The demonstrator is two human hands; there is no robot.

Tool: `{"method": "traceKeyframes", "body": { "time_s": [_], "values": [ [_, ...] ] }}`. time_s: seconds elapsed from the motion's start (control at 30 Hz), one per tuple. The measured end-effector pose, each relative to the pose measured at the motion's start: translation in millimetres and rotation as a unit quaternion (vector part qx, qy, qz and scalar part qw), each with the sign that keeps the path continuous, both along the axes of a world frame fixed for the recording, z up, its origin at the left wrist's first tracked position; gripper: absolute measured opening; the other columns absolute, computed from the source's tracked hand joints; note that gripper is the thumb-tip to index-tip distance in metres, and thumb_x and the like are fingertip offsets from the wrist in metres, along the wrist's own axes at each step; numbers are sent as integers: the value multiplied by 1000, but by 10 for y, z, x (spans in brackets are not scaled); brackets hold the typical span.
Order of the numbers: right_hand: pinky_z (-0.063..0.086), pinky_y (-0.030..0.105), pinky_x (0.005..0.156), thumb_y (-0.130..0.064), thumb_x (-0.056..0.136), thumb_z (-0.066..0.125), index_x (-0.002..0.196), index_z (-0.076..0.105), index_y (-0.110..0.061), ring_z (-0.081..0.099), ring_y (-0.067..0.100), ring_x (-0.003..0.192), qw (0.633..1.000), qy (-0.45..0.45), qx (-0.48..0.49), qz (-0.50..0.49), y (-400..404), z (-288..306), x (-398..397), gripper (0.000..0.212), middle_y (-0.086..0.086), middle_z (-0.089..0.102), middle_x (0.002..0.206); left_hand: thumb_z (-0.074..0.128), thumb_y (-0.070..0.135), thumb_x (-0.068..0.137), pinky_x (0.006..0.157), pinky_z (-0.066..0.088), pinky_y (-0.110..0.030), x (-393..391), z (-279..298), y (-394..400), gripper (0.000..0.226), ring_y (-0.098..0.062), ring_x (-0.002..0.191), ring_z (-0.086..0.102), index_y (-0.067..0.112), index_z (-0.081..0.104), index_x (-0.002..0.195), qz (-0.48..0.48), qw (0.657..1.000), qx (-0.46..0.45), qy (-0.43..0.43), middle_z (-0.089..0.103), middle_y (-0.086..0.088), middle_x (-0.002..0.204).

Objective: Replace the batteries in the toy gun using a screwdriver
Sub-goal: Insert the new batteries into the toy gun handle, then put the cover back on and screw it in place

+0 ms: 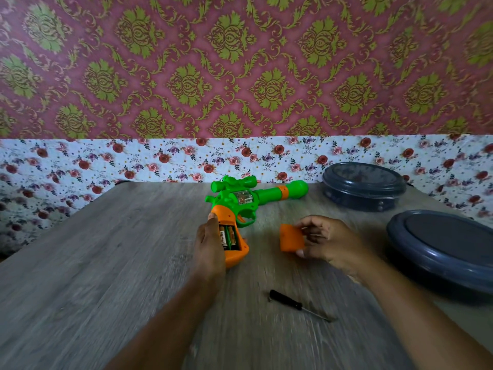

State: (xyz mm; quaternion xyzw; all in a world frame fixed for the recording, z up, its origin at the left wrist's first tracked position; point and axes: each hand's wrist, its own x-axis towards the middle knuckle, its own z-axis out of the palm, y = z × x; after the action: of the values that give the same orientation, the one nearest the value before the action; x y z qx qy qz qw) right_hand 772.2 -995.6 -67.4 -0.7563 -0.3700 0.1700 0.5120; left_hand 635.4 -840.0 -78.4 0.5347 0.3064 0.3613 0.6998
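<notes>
Toy gun [240, 206]: lay mid-table [106, 263], barrel toward the far right corner, batteries [228, 237] exposed.
Screwdriver [296, 304]: lay nearest, loose.
Left hand [209, 243]: fingers wrapped round the orange grip.
Right hand [329, 240]: pinched the orange cover [290, 239].
Grey containers [364, 184]: along the right edge.

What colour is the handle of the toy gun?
Orange. The toy gun handle shows best in the head view.

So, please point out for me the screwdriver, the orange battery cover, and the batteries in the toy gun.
screwdriver [286, 299]: head view, on its black handle.
orange battery cover [291, 239]: head view, middle of its outer face.
batteries [229, 237]: head view, on the cells showing in the open grip compartment.
</notes>
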Motion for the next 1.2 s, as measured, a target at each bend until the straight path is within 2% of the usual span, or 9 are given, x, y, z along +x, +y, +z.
{"method": "traceKeyframes", "body": {
  "time_s": [0.1, 0.27, 0.33, 0.43, 0.6, 0.73, 0.87, 0.97, 1.2],
  "values": [
    [40, 29, 103, 9, 62, 77, 91, 61, -31, 57, 10, 108, 996, -35, 80, 9, 159, 35, -174, 52, -9, 64, 106, 32, 49, 97, 79, 56, -44, -9, -13, 7, 43, -26, 77, 69, 15, 50, 117, -11, 1000, 6, -9, 64, -18, 99],
    [37, 11, 98, 12, 64, 73, 93, 61, -32, 51, -7, 114, 983, -87, 145, 66, 398, 4, -467, 55, -17, 58, 116, 31, 46, 98, 86, 51, -43, 0, 0, -12, 42, -31, 97, 63, 16, 56, 114, -8, 999, 16, -27, 64, -18, 109],
    [36, 9, 98, 10, 66, 73, 94, 61, -32, 49, -9, 116, 979, -107, 157, 76, 462, -30, -553, 51, -16, 59, 119, 35, 55, 94, 89, 51, -46, 9, -8, -4, 46, -32, 102, 62, 20, 55, 116, -8, 1000, 16, -25, 63, -15, 112],
    [37, 17, 104, 4, 67, 70, 95, 61, -36, 49, -6, 119, 974, -135, 164, 76, 534, -88, -626, 50, -11, 60, 124, 38, 67, 84, 90, 51, -54, 14, -54, 30, 60, -36, 100, 65, 21, 55, 119, -30, 999, 13, -23, 65, -16, 111],
    [37, 28, 108, 7, 68, 65, 97, 61, -37, 48, 2, 123, 970, -172, 152, 77, 536, -105, -694, 52, -7, 59, 128, 30, 39, 100, 74, 53, -44, -4, -65, 42, 40, -31, 81, 67, 12, 59, 107, -53, 998, 32, -28, 69, -16, 92],
    [35, 22, 107, 10, 71, 63, 110, 67, -15, 47, 5, 125, 964, -232, 117, 61, 524, -85, -714, 47, -11, 54, 128, 31, 34, 99, 67, 53, -38, -16, -67, 55, 40, -31, 84, 66, 7, 58, 109, -57, 997, 37, -22, 67, -21, 97],
    [29, 13, 107, 4, 76, 64, 116, 65, -16, 44, 7, 128, 956, -276, 89, 52, 518, -76, -727, 44, -8, 53, 133, 32, 34, 98, 54, 52, -29, -36, -49, 68, 36, -24, 75, 65, 11, 60, 102, -63, 998, 15, -28, 66, -16, 93],
    [26, 6, 103, -4, 79, 67, 117, 64, -18, 43, 4, 127, 957, -268, 97, 50, 511, -90, -731, 41, -11, 53, 133, 33, 32, 98, 54, 52, -28, -64, -31, 59, 33, -18, 67, 65, 13, 61, 95, -78, 996, 9, -36, 66, -11, 87],
    [40, 8, 93, 5, 67, 65, 101, 70, -10, 55, 3, 106, 953, -271, 133, 4, 551, -121, -765, 37, -4, 60, 111, 36, 24, 99, 54, 50, -30, -71, -2, 13, 30, -24, 72, 66, 2, 55, 108, -83, 995, 51, -35, 65, -18, 89]
  ]
}}
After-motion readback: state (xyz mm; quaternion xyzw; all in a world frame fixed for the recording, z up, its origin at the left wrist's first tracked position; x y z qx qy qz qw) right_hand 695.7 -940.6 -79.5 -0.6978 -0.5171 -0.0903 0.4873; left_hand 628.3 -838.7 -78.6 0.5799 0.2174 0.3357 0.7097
